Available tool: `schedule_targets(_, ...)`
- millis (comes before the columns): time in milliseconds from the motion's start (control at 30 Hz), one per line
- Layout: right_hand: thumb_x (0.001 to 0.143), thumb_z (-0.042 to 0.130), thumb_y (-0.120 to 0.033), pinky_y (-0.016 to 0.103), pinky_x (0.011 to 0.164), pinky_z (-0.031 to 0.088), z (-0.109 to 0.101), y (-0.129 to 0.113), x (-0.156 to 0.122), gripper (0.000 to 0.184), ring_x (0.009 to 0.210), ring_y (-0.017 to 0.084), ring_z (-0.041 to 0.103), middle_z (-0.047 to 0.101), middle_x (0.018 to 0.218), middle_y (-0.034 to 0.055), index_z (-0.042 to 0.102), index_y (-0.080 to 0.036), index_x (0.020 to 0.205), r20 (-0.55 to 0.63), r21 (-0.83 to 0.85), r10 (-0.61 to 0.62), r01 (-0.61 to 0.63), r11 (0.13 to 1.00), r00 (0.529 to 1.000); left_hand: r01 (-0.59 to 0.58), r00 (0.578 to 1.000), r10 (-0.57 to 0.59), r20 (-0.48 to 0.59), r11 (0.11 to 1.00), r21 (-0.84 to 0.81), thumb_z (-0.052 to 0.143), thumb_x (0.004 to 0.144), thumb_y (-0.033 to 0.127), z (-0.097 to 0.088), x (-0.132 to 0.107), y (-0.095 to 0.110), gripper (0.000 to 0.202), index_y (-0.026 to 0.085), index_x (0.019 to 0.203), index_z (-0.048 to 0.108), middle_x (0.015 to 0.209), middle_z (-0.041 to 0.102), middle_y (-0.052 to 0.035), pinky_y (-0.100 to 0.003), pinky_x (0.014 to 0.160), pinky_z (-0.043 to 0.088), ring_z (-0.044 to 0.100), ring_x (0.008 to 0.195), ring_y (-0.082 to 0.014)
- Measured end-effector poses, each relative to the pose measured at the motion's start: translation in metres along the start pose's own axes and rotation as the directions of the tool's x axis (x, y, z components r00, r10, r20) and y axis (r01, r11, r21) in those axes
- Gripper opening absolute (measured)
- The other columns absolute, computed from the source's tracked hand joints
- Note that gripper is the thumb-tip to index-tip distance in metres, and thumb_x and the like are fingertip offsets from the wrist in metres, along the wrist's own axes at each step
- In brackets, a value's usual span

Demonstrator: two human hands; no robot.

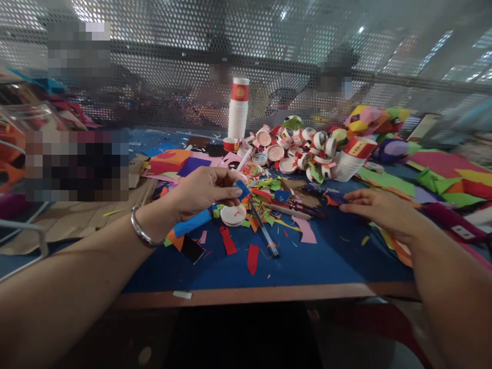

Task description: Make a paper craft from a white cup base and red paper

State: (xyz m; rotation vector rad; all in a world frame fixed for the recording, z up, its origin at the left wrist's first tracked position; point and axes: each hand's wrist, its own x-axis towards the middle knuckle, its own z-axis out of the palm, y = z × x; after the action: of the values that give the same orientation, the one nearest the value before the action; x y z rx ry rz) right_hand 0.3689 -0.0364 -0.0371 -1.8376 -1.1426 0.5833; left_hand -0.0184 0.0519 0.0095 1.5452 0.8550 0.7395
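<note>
My left hand [213, 192], with a silver bangle on the wrist, pinches a small piece of blue paper [242, 190] between thumb and fingers. It hovers over a white round paper-cup bottom [232, 215] and a heap of coloured paper scraps [265, 207]. At the right, the fingertips of my right hand [378, 212] come together at a dark blue, blurred item [333, 198] on the table. Whether that is paper or something else is unclear. A clear pen [264, 229] lies between the hands, with red paper strips [252, 259] in front of it.
A tall stack of paper cups [239, 110] stands at the back, beside a pile of cut cup pieces [290, 148]. Another cup stack [351, 160] leans at the right. Coloured sheets [395, 184] and flattened cardboard [126, 205] flank the table. A perforated metal screen [172, 77] rises behind.
</note>
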Motion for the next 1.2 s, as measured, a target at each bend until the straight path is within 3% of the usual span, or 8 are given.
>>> schedule_targets(333, 0.057, 0.081, -0.019, 0.015, 0.053, 0.057, -0.011, -0.017, -0.023, 0.029, 0.06, 0.01, 0.058, 0.058, 0.073, 0.0028, 0.07, -0.014, 0.083, 0.134, 0.57, 0.237, -0.271, 0.776, 0.962, 0.065, 0.998, -0.063, 0.016, 0.99, -0.125, 0.067, 0.09, 0.002, 0.003, -0.004, 0.001, 0.015, 0.014, 0.099, 0.068, 0.078, 0.071, 0.0011, -0.023, 0.069, 0.062, 0.081, 0.074, -0.0183)
schedule_targets(533, 0.053, 0.085, -0.023, 0.011, 0.051, 0.052, 0.007, -0.04, -0.04, 0.042, 0.061, 0.006, 0.045, 0.049, 0.083, -0.0006, 0.066, -0.015, 0.09, 0.326, 0.724, 0.139, -0.341, 0.6, 0.935, 0.149, 0.989, -0.146, 0.03, 0.965, -0.218, 0.056, 0.095, 0.0, 0.01, -0.005, 0.005, 0.017, 0.014, 0.101, 0.065, 0.083, 0.076, -0.0028, -0.028, 0.079, 0.062, 0.081, 0.078, -0.0174)
schedule_targets(633, 0.069, 0.081, -0.028, 0.013, 0.046, 0.046, 0.015, -0.055, -0.049, 0.033, 0.056, 0.007, 0.033, 0.037, 0.081, -0.0037, 0.066, -0.019, 0.097, 0.367, 0.783, 0.006, -0.313, 0.537, 0.93, 0.164, 0.986, -0.165, 0.01, 0.967, -0.195, 0.059, 0.094, 0.001, 0.011, -0.007, 0.008, 0.016, 0.014, 0.099, 0.066, 0.081, 0.077, -0.0036, -0.027, 0.073, 0.06, 0.08, 0.076, -0.0165)
schedule_targets(700, 0.086, 0.069, -0.031, 0.017, 0.042, 0.039, 0.02, -0.064, -0.054, 0.013, 0.053, 0.009, 0.022, 0.029, 0.079, -0.0049, 0.065, -0.022, 0.095, 0.375, 0.772, -0.043, -0.287, 0.567, 0.926, 0.151, 0.988, -0.155, -0.012, 0.973, -0.177, 0.062, 0.092, 0.001, 0.011, -0.007, 0.009, 0.015, 0.015, 0.095, 0.067, 0.078, 0.077, -0.0021, -0.023, 0.065, 0.055, 0.078, 0.072, -0.014)
schedule_targets(800, 0.087, 0.069, -0.03, 0.02, 0.042, 0.032, 0.028, -0.074, -0.057, 0.009, 0.055, 0.01, 0.017, 0.025, 0.077, -0.0055, 0.065, -0.022, 0.087, 0.365, 0.752, -0.063, -0.254, 0.608, 0.929, 0.116, 0.992, -0.125, -0.03, 0.97, -0.213, 0.067, 0.089, 0.001, 0.011, -0.008, 0.008, 0.014, 0.015, 0.089, 0.066, 0.073, 0.075, 0.0001, -0.021, 0.065, 0.054, 0.076, 0.07, -0.012)
schedule_targets(900, 0.078, 0.077, -0.027, 0.022, 0.045, 0.03, 0.038, -0.079, -0.057, 0.014, 0.055, 0.01, 0.026, 0.032, 0.071, -0.0049, 0.064, -0.022, 0.08, 0.377, 0.693, -0.099, -0.21, 0.69, 0.921, 0.113, 0.992, -0.126, -0.023, 0.947, -0.302, 0.069, 0.086, 0.0, 0.013, -0.008, 0.006, 0.017, 0.015, 0.084, 0.062, 0.069, 0.071, 0.0025, -0.024, 0.072, 0.058, 0.076, 0.069, -0.0125)
schedule_targets(1067, 0.088, 0.071, -0.037, 0.029, 0.051, 0.033, 0.051, -0.074, -0.059, 0.027, 0.054, 0.014, 0.043, 0.047, 0.058, -0.0019, 0.061, -0.022, 0.068, 0.414, 0.415, -0.146, -0.044, 0.909, 0.899, 0.155, 0.987, -0.162, 0.007, 0.928, -0.338, 0.066, 0.088, 0.001, 0.019, -0.009, 0.002, 0.021, 0.016, 0.078, 0.055, 0.067, 0.068, 0.0031, -0.023, 0.072, 0.058, 0.079, 0.072, -0.0139)
schedule_targets(1200, 0.085, 0.069, -0.05, 0.031, 0.056, 0.038, 0.059, -0.071, -0.065, 0.045, 0.054, 0.014, 0.049, 0.054, 0.054, -0.0001, 0.055, -0.021, 0.054, 0.366, 0.205, -0.242, 0.176, 0.963, 0.899, 0.176, 0.982, -0.188, -0.004, 0.927, -0.332, 0.068, 0.086, 0.0, 0.022, -0.008, 0.0, 0.027, 0.016, 0.074, 0.051, 0.063, 0.064, 0.0055, -0.023, 0.071, 0.058, 0.076, 0.067, -0.0118)
